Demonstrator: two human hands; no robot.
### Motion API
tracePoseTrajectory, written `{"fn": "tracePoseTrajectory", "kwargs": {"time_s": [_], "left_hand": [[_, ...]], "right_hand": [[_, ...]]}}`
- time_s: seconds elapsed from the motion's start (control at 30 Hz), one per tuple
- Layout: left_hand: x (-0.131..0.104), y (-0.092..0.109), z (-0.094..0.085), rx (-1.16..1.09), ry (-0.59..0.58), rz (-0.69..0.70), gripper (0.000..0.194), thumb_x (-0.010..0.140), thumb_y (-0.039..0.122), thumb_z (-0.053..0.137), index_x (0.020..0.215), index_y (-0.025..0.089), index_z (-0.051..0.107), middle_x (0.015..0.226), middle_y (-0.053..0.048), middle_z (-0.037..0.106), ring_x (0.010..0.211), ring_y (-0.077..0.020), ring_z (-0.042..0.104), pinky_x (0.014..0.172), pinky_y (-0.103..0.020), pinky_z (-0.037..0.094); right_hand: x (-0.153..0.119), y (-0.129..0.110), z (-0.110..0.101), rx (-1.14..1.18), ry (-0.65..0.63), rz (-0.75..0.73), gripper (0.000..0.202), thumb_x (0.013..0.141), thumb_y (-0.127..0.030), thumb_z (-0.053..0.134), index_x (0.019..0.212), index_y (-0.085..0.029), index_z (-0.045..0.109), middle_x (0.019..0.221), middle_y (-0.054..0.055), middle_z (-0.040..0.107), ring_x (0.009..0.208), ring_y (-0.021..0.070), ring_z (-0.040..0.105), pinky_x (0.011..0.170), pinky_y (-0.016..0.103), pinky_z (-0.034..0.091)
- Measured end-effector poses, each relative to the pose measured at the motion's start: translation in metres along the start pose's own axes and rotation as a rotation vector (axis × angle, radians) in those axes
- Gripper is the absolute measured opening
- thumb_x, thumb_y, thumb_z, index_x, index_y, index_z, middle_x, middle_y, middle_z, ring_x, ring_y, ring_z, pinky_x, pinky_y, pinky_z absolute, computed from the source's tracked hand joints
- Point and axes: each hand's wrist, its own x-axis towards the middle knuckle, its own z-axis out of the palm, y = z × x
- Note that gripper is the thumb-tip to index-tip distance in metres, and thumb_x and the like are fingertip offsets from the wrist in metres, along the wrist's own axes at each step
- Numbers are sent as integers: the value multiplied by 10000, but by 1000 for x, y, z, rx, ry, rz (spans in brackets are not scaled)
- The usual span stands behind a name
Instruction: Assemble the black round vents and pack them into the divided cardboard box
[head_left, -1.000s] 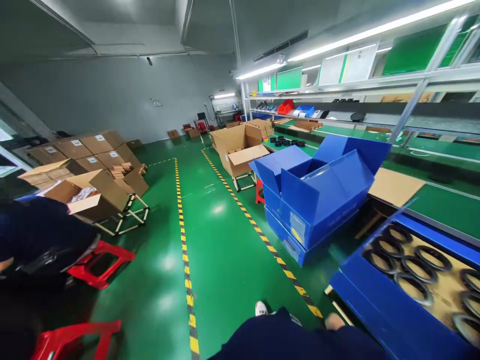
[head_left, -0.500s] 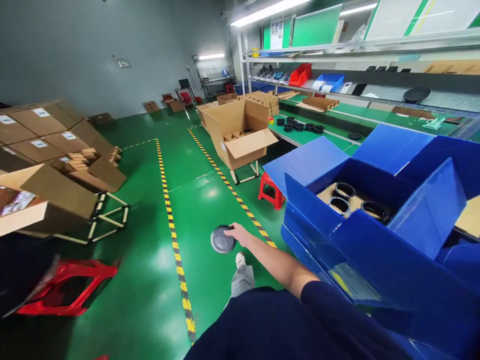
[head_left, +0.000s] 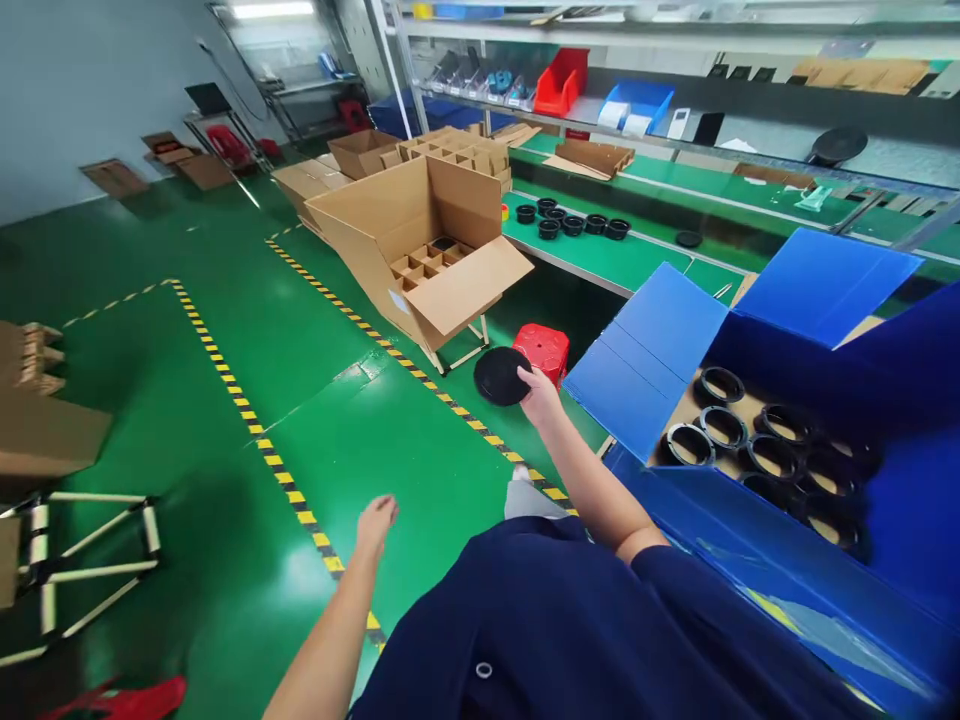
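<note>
fingers of the right hand (head_left: 541,398) are narrowed on the rim of a black disc (head_left: 500,378), as i read it over the remote feed; one or more digits lap onto its face, and those behind it are hidden from me. the disc, thin, round and matte, is held up just left of the red stool (head_left: 545,346), overlapping the stool's edge in my view. fingers of the left hand (head_left: 376,522) curl loosely inward, below and left of the stool; how closely they meet, or whether they hold something small, i cannot tell.

up and left of the stool i see an open cardboard box (head_left: 367,255), stiff and brown, with a grid of dividers (head_left: 427,266) inside. beyond the stool, squat black cylinders (head_left: 572,228) cluster on a smooth green bench (head_left: 574,260). right of the stool spreads a blue box (head_left: 649,350), its smooth flaps folded out around glossy black rings (head_left: 724,442). striped yellow-and-black tape (head_left: 461,410) slants past the stool's left across the shiny green floor (head_left: 420,470).
</note>
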Motion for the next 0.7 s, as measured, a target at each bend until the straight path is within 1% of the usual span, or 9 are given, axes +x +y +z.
{"fn": "tracePoseTrajectory", "kwargs": {"time_s": [0.07, 0.13, 0.23, 0.3, 0.37, 0.47, 0.53, 0.6, 0.7], "left_hand": [[49, 30, 19, 2, -79, 17, 317, 1010, 383, 622, 1199, 129, 627, 1120, -89, 673, 955, -198, 679, 849, -390, 604], [90, 61, 42, 14, -170, 79, 312, 1019, 370, 607, 1214, 127, 625, 1126, -91, 686, 967, -197, 690, 871, -393, 602], [133, 102, 70, 86, -306, 204, 314, 1004, 355, 628, 1221, 128, 636, 1134, -94, 705, 992, -204, 701, 914, -407, 592], [156, 122, 76, 177, -361, 272, 282, 976, 342, 663, 1158, 126, 667, 1092, -88, 723, 984, -205, 707, 939, -412, 581], [181, 139, 72, 283, -370, 315, 236, 955, 325, 686, 1081, 126, 687, 1040, -78, 734, 971, -205, 709, 961, -418, 569], [223, 162, 61, 443, -321, 343, 193, 959, 296, 673, 1039, 121, 683, 1004, -72, 734, 962, -208, 711, 967, -433, 562], [252, 178, 60, 536, -282, 372, 178, 971, 268, 636, 1059, 118, 674, 1017, -79, 732, 973, -213, 711, 968, -440, 562], [278, 197, 68, 613, -263, 434, 201, 974, 243, 574, 1097, 114, 668, 1054, -103, 731, 997, -226, 712, 970, -441, 562], [316, 234, 95, 697, -257, 590, 324, 953, 244, 471, 1169, 102, 666, 1165, -168, 710, 1105, -276, 686, 1016, -462, 543]], "right_hand": [[33, -1, 18, 55, 47, -25, 231, 765, -267, 772, 941, -209, 635, 967, 14, 751, 951, 178, 707, 875, 302, 585], [72, 1, 37, 101, 110, -36, 228, 747, -233, 765, 924, -213, 623, 925, -2, 746, 930, 171, 708, 871, 293, 585], [140, 0, 65, 158, 228, -23, 199, 731, -198, 737, 878, -214, 604, 845, -18, 728, 863, 167, 704, 793, 281, 588], [186, -5, 80, 185, 306, -2, 182, 722, -186, 721, 852, -211, 597, 794, -22, 713, 826, 173, 698, 745, 284, 584], [230, -13, 93, 203, 366, 12, 173, 716, -183, 715, 845, -205, 603, 764, -21, 704, 810, 178, 691, 723, 286, 578], [292, -23, 111, 222, 425, -2, 173, 737, -202, 710, 886, -193, 622, 787, -20, 706, 829, 170, 685, 744, 277, 570], [327, -27, 120, 227, 461, -24, 207, 764, -212, 709, 954, -186, 631, 838, -25, 713, 858, 153, 681, 780, 261, 563], [356, -29, 124, 220, 491, -32, 247, 787, -197, 713, 1018, -178, 628, 880, -26, 716, 865, 140, 678, 798, 253, 559], [386, -32, 112, 191, 518, -17, 211, 837, -173, 717, 1027, -155, 628, 874, -9, 708, 812, 139, 677, 774, 276, 567]]}}
